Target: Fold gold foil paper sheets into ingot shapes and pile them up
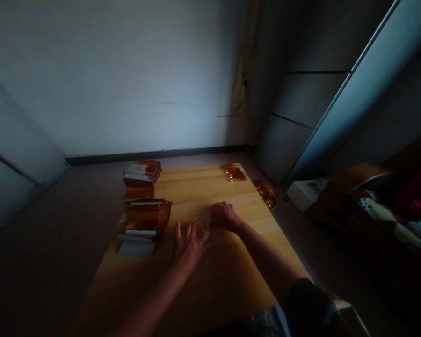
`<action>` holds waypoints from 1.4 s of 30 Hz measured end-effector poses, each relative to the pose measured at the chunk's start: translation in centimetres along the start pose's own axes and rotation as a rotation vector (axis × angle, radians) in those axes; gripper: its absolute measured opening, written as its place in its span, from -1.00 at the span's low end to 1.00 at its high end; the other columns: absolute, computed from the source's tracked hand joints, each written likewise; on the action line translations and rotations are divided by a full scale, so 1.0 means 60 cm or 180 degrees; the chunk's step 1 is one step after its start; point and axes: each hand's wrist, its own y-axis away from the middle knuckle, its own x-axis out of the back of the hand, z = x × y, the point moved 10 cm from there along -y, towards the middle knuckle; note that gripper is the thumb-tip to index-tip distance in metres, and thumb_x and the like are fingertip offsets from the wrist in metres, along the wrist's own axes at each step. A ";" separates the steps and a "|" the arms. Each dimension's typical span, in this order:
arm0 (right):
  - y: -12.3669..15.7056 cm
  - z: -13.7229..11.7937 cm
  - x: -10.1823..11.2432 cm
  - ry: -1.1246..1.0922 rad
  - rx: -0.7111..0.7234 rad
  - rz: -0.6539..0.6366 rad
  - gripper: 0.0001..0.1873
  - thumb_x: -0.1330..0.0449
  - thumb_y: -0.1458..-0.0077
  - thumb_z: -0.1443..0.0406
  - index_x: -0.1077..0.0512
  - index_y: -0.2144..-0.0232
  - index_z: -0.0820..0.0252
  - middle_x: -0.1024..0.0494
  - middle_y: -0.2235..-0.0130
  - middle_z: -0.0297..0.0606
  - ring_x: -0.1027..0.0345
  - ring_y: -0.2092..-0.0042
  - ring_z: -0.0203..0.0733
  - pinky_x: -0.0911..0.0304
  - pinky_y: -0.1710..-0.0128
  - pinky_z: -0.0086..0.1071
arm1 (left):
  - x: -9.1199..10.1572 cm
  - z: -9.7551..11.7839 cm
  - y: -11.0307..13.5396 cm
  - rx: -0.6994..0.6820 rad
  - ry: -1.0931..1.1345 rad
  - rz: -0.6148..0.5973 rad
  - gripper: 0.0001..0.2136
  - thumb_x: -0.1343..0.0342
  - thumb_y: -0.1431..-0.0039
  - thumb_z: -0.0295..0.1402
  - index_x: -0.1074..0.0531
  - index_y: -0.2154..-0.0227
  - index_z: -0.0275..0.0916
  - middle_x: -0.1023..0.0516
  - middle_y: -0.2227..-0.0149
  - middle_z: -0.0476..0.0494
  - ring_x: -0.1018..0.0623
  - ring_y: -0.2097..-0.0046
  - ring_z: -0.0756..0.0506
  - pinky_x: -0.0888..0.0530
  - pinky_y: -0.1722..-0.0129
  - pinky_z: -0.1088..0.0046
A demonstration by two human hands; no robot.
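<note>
A small piece of orange foil paper with a pale patch lies on the wooden table between my two hands. My left hand rests on the tabletop with fingers spread, its fingertips at the paper's left and near edges. At the paper's right side my right hand is closed, fingers curled down onto its edge. The exact pinch is hidden by the knuckles and dim light. Left of my hands stands a curved stack of orange foil sheets, with white sheets at its near end.
Another orange and white paper stack sits at the table's far left corner. Shiny folded foil pieces lie at the far right corner. On the floor beyond the table's right edge is a foil heap, near a white box.
</note>
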 end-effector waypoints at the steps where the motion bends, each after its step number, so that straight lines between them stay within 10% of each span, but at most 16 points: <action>1: 0.000 -0.002 0.001 -0.0026 -0.0009 0.0004 -0.80 -0.32 0.07 0.16 -0.48 0.40 0.13 -0.45 0.20 -0.25 -0.20 0.13 -0.14 -0.08 0.15 -0.28 | 0.000 0.000 0.000 -0.0001 -0.0024 -0.0001 -0.70 -0.05 -0.14 -0.20 -0.41 0.05 0.02 -0.42 -0.06 -0.28 -0.35 -0.13 -0.30 0.08 -0.17 -0.18; 42: 0.001 0.011 0.004 -0.0270 -0.0148 0.0084 -0.79 -0.35 0.19 0.27 -0.43 0.43 0.17 -0.48 0.18 -0.28 -0.28 0.15 -0.16 -0.12 0.18 -0.35 | -0.012 0.003 0.000 0.0304 0.0048 -0.0199 -0.59 -0.03 -0.13 -0.13 -0.31 -0.07 0.07 -0.34 -0.13 -0.31 -0.26 -0.17 -0.36 0.00 -0.14 -0.17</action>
